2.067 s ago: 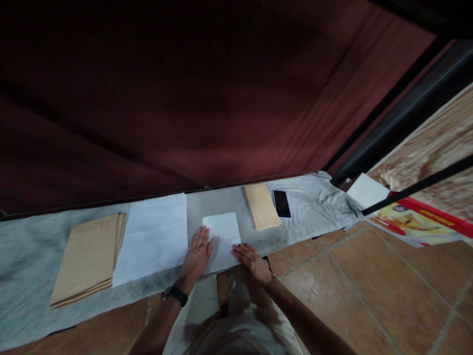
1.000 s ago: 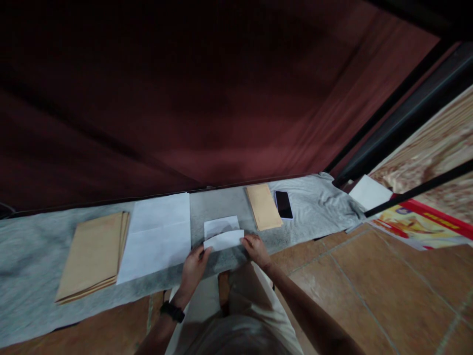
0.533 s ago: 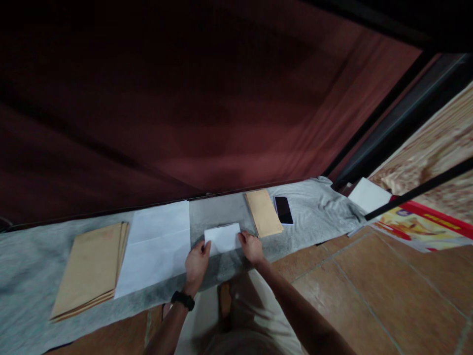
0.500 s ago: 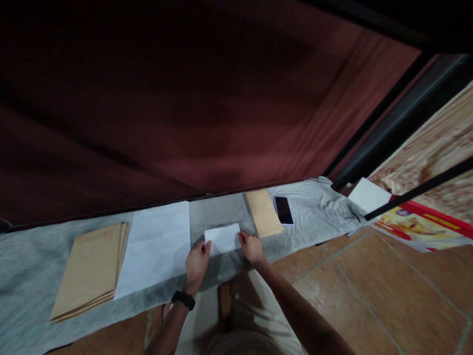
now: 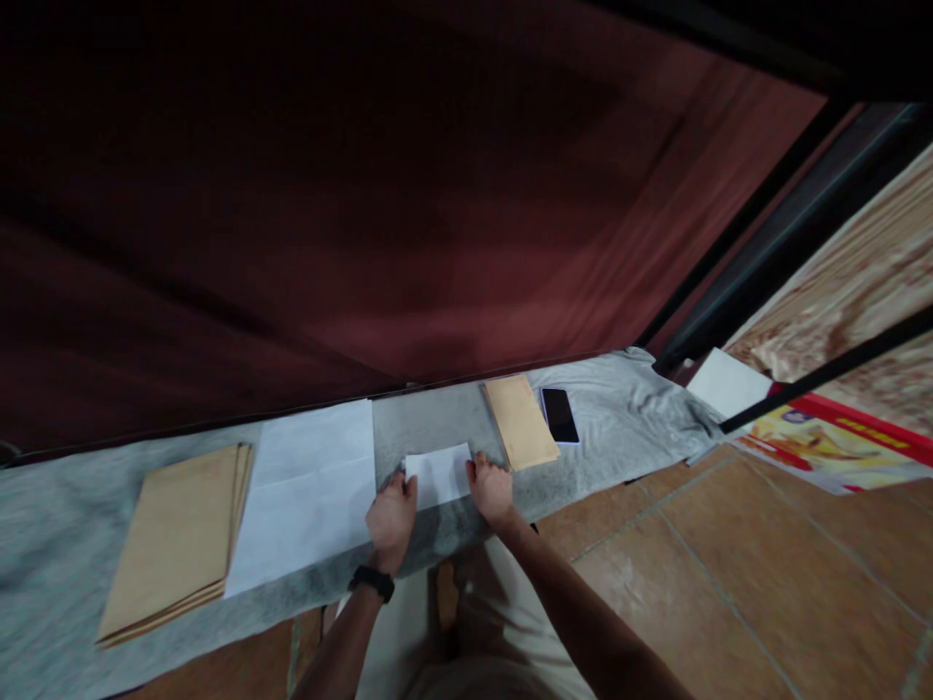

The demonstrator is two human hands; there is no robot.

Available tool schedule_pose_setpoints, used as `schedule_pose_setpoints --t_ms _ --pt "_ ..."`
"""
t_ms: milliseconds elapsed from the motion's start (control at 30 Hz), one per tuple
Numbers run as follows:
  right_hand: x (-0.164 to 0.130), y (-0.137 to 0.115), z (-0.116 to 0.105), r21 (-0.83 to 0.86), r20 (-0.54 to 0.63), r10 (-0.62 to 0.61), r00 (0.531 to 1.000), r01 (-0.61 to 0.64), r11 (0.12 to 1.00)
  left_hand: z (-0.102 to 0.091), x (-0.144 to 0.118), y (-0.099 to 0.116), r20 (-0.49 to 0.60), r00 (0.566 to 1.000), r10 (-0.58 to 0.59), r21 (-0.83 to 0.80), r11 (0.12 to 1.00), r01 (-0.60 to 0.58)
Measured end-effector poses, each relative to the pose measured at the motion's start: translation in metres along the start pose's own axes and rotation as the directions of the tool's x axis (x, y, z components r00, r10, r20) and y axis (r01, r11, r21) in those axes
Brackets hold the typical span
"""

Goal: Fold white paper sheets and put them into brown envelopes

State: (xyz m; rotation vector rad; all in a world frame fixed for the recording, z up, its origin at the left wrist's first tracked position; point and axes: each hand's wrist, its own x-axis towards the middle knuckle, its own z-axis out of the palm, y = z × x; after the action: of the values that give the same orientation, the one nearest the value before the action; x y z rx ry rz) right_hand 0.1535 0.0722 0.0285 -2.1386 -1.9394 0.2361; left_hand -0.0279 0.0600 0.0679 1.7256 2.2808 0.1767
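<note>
A small folded sheet of white paper (image 5: pixel 439 476) lies on the grey cloth between my hands. My left hand (image 5: pixel 392 515) grips its left edge, thumb on top and fingers curled. At the right edge, my right hand (image 5: pixel 491 488) pinches the paper with bent fingers. Left of my left hand spreads a larger stack of white paper (image 5: pixel 310 491) with a crease across it. Just beyond my right hand is a brown envelope (image 5: pixel 520 421), lying by itself or in a thin pile.
Several large brown envelopes (image 5: pixel 175 535) are stacked at the far left of the grey cloth (image 5: pixel 627 408). A dark-screened phone (image 5: pixel 560 415) lies right of the small envelope. Dark red fabric (image 5: pixel 437 243) rises behind. A red and yellow box (image 5: pixel 838 437) stands on the tiled floor at right.
The folded paper has shifted slightly toward me and lies flatter, with both hands still at its side edges. The envelopes, large sheets and phone have not moved.
</note>
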Motion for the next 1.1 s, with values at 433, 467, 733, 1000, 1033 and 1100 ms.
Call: schedule_pose_setpoints --t_ms 433,467,733,1000,1033,1100 --pt "-0.009 -0.011 0.017 0.119 -0.171 -0.43 0.886 0.452 0.884 0.0 0.001 0.0 0.038 0.999 0.009 0.022 1.0 -0.01" --pt "-0.011 -0.011 0.021 0.108 -0.169 -0.442 0.881 0.462 0.88 0.0 0.001 0.0 0.039 0.999 0.007 0.022 1.0 -0.008" --pt "-0.02 -0.005 0.039 0.002 -0.168 -0.41 0.897 0.416 0.909 0.003 0.001 -0.001 0.04 0.999 -0.004 -0.024 1.0 0.005" --pt "-0.021 -0.006 0.038 0.013 -0.166 -0.405 0.899 0.413 0.911 0.025 -0.003 -0.001 -0.266 0.944 0.196 -0.021 0.978 -0.209" --pt "-0.021 -0.006 0.037 0.014 -0.15 -0.403 0.903 0.41 0.912 0.031 -0.005 0.003 -0.294 0.912 0.286 -0.01 0.953 -0.302" --pt "-0.022 -0.005 0.035 0.005 -0.114 -0.411 0.905 0.414 0.91 0.043 -0.007 0.013 -0.295 0.837 0.462 -0.003 0.875 -0.484"
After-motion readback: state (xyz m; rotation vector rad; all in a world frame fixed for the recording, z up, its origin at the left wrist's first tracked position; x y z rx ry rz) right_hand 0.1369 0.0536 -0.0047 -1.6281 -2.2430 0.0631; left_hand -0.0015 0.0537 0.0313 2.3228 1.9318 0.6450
